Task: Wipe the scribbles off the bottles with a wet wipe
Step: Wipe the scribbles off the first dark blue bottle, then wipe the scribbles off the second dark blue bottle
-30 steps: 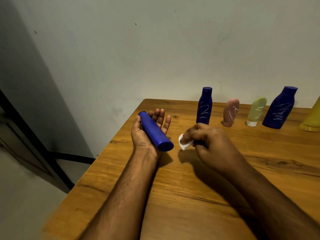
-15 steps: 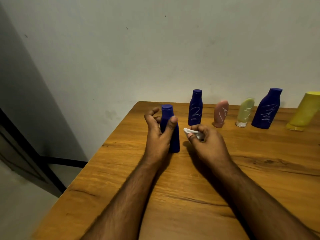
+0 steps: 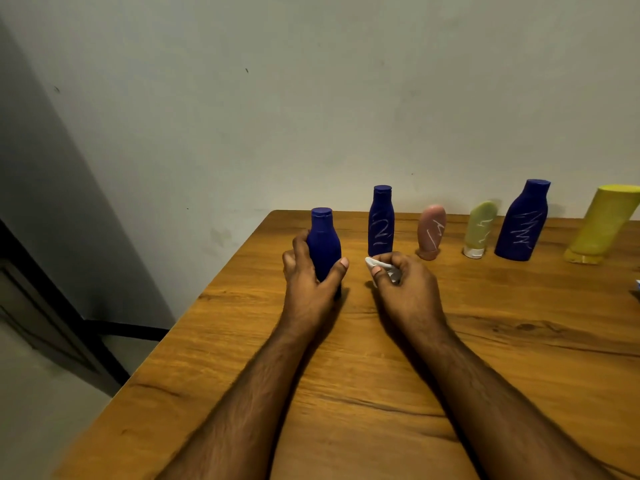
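Note:
My left hand (image 3: pixel 310 284) grips a plain blue bottle (image 3: pixel 322 240) that stands upright on the wooden table (image 3: pixel 398 368); no scribble shows on its visible side. My right hand (image 3: pixel 403 289) pinches a small crumpled white wet wipe (image 3: pixel 375 265) just right of that bottle. Behind, a row stands near the wall: a blue bottle (image 3: pixel 381 220) with white scribbles, a pink tube (image 3: pixel 431 230) with a white mark, a pale green tube (image 3: pixel 481 228), a large blue bottle (image 3: pixel 523 220) with zigzag scribbles, and a yellow bottle (image 3: pixel 602 225).
The table's left edge runs diagonally beside my left arm, with floor and a dark door frame (image 3: pixel 52 306) beyond. A wall stands right behind the bottle row. A small white-blue object (image 3: pixel 637 284) peeks in at the right edge.
The plain blue bottle lay across my open left palm a second ago; it now stands upright on the table in my left hand's grip. My right hand kept the wipe and stayed beside it.

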